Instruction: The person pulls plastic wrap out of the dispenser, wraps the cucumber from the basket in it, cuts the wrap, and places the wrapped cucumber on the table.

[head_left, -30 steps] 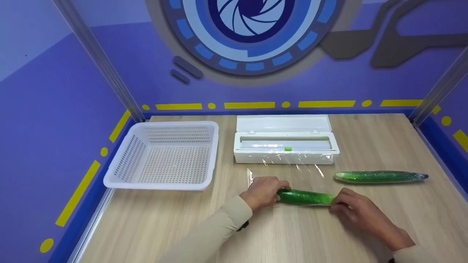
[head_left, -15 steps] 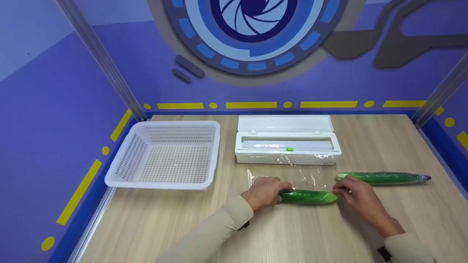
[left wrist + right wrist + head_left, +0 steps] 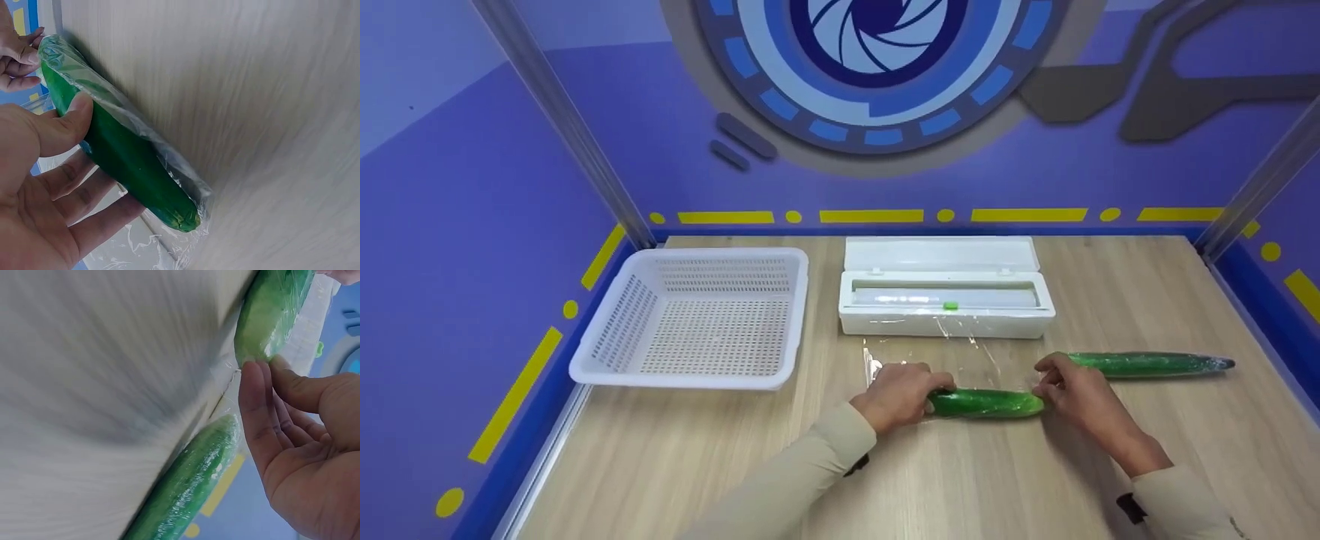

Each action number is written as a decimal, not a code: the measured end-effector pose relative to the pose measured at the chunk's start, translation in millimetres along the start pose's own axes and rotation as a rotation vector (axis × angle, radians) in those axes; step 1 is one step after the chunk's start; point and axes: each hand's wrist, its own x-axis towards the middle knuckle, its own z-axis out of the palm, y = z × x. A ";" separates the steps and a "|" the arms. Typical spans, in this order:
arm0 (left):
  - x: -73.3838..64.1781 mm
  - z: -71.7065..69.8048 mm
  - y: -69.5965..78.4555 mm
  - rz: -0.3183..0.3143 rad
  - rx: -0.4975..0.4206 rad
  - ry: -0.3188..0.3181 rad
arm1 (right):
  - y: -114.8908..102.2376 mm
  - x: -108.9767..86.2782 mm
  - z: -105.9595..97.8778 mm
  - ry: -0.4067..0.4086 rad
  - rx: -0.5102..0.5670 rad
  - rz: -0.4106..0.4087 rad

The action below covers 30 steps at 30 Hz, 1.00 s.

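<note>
A green cucumber (image 3: 986, 403) lies crosswise on the table with clear plastic wrap (image 3: 112, 90) partly around it. My left hand (image 3: 901, 394) grips its left part, thumb on one side and fingers on the other, as the left wrist view shows. At the pale right end, my right hand (image 3: 1081, 401) pinches the wrap between thumb and forefinger, close against the cucumber's tip (image 3: 256, 343). From the cucumber, the film runs back to a white cling film dispenser (image 3: 945, 324). A second, wrapped cucumber (image 3: 1159, 365) lies behind the right hand, which hides its left end.
The dispenser's lid (image 3: 941, 253) stands raised behind its film roll, and a green slider (image 3: 951, 306) sits on its front edge. At the left is a white perforated basket (image 3: 795, 322). Blue-purple panels (image 3: 607, 112) enclose the table's back and sides.
My right hand has moved slightly back, from the cucumber's right end towards the second cucumber, uncovering the pale tip. My left hand keeps its grip in the same place.
</note>
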 end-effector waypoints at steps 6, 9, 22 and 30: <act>0.4 0.4 0.5 -0.004 -0.002 -0.004 | 1.2 -0.4 5.8 0.017 -0.039 0.029; 0.4 0.2 0.1 -0.001 -0.001 -0.002 | 2.7 0.0 7.6 0.039 -0.066 0.023; 0.4 0.4 -0.7 -0.011 -0.034 -0.016 | 7.7 -9.1 12.6 0.087 -0.123 -0.105; -0.8 0.5 -1.5 -0.016 -0.045 -0.005 | 12.4 -15.6 7.9 0.011 -0.084 -0.190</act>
